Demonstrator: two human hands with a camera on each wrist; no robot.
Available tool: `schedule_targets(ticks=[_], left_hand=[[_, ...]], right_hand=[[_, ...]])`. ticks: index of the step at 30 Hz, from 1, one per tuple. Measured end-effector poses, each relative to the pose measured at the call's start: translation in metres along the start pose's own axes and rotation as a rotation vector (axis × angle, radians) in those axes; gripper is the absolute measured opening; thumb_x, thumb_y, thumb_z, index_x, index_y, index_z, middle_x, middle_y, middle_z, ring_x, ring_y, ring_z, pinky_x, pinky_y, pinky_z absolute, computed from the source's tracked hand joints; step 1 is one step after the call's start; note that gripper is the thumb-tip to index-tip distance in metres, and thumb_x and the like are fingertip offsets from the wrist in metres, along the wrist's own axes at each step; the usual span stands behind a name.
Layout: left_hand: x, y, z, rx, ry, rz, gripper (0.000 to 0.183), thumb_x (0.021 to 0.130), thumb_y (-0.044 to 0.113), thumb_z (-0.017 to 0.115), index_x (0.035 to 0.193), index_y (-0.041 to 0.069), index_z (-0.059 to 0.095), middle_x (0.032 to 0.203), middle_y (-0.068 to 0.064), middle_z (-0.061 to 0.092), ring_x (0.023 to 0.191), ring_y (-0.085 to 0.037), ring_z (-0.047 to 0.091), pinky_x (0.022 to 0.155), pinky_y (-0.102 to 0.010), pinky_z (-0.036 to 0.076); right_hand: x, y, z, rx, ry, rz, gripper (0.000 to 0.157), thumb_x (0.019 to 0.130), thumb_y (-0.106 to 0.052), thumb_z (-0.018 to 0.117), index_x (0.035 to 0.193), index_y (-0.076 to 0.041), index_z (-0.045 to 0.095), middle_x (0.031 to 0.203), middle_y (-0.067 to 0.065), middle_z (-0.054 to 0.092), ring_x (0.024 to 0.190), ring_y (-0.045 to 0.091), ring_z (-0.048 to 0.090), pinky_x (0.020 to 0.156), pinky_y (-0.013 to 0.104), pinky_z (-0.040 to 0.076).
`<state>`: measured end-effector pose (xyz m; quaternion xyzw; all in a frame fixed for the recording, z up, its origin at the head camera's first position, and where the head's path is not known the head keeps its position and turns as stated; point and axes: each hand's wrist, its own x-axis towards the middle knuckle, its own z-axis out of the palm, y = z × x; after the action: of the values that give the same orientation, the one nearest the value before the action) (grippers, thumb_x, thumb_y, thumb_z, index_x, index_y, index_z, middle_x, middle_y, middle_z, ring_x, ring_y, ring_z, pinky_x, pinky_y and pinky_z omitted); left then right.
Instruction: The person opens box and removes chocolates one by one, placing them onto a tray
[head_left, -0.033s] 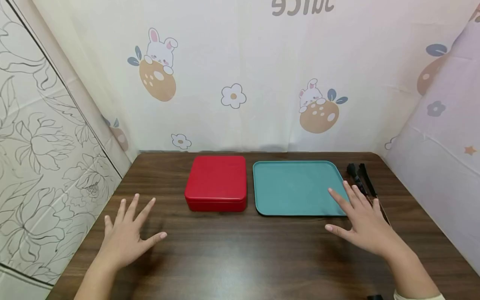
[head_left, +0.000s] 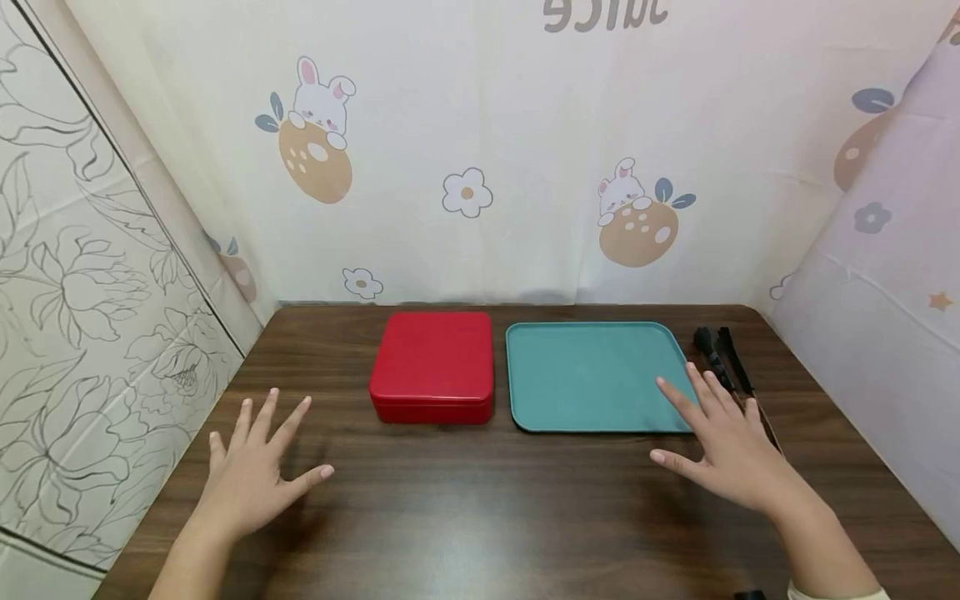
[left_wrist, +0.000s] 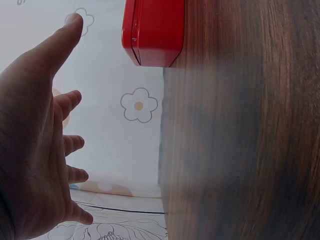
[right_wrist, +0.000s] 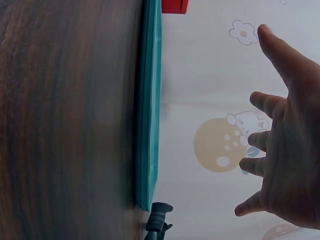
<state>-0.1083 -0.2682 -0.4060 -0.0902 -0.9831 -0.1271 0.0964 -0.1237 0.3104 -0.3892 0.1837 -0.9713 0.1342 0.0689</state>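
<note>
My left hand (head_left: 251, 475) hovers over the left part of the table, palm down with its fingers spread, and holds nothing. To its right, a closed red box (head_left: 435, 358) with a lid sits near the table's back. My right hand (head_left: 731, 450) is also spread and holds nothing, raised above the right front corner of a teal tray (head_left: 585, 379). In the right wrist view a gap shows between that hand and the tray (right_wrist: 150, 105). Two slim tools with black handles (head_left: 735, 358) lie right of the tray, partly hidden by the right hand.
The dark wood-grain table (head_left: 480, 508) meets a printed curtain (head_left: 465, 108) at its back edge. More printed fabric (head_left: 892, 275) hangs on the right, and a flower-patterned panel (head_left: 90, 292) stands on the left. A small dark object (head_left: 750, 595) shows at the bottom edge.
</note>
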Motion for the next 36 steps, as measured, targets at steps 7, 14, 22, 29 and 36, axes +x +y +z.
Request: schedule_targets(ticks=[7,14,22,29,36], left_hand=[[-0.003,-0.002,0.002,-0.012,0.007,-0.001,0.093,0.081,0.063,0.068,0.156,0.034,0.02,0.16,-0.02,0.013,0.143,-0.051,0.001,0.093,-0.085,-0.001],[-0.002,-0.003,0.002,-0.016,0.006,-0.005,0.094,0.081,0.063,0.068,0.156,0.034,0.019,0.161,-0.018,0.01,0.144,-0.049,-0.002,0.094,-0.083,-0.005],[0.0,-0.002,0.001,-0.02,0.011,-0.004,0.094,0.081,0.063,0.068,0.156,0.034,0.02,0.161,-0.018,0.01,0.144,-0.049,-0.001,0.094,-0.084,-0.003],[0.003,0.0,0.003,-0.036,0.027,0.011,0.094,0.08,0.06,0.07,0.156,0.034,0.022,0.161,-0.018,0.013,0.144,-0.049,0.005,0.094,-0.084,0.0],[0.007,0.004,0.005,-0.068,0.046,0.036,0.092,0.079,0.058,0.072,0.155,0.032,0.027,0.159,-0.018,0.018,0.143,-0.048,0.011,0.096,-0.083,0.002]], right_hand=[[-0.001,-0.001,0.005,0.006,0.007,-0.01,0.095,0.086,-0.051,0.07,0.158,-0.029,0.012,0.162,0.012,-0.005,0.146,0.043,0.0,0.094,0.084,-0.002],[0.0,-0.004,0.008,0.025,0.016,-0.029,0.094,0.086,-0.05,0.07,0.158,-0.028,0.014,0.163,0.012,-0.005,0.146,0.041,0.0,0.098,0.079,-0.01],[0.007,-0.009,0.007,0.032,0.02,-0.067,0.093,0.086,-0.049,0.07,0.158,-0.027,0.016,0.162,0.015,0.0,0.147,0.04,0.002,0.102,0.077,-0.007],[0.017,-0.012,0.007,0.033,0.043,-0.1,0.093,0.084,-0.049,0.073,0.157,-0.028,0.02,0.162,0.016,0.007,0.145,0.045,0.01,0.103,0.077,0.001],[0.021,-0.014,0.01,0.054,0.072,-0.162,0.092,0.083,-0.047,0.074,0.156,-0.023,0.024,0.161,0.018,0.012,0.144,0.045,0.015,0.108,0.072,0.008]])
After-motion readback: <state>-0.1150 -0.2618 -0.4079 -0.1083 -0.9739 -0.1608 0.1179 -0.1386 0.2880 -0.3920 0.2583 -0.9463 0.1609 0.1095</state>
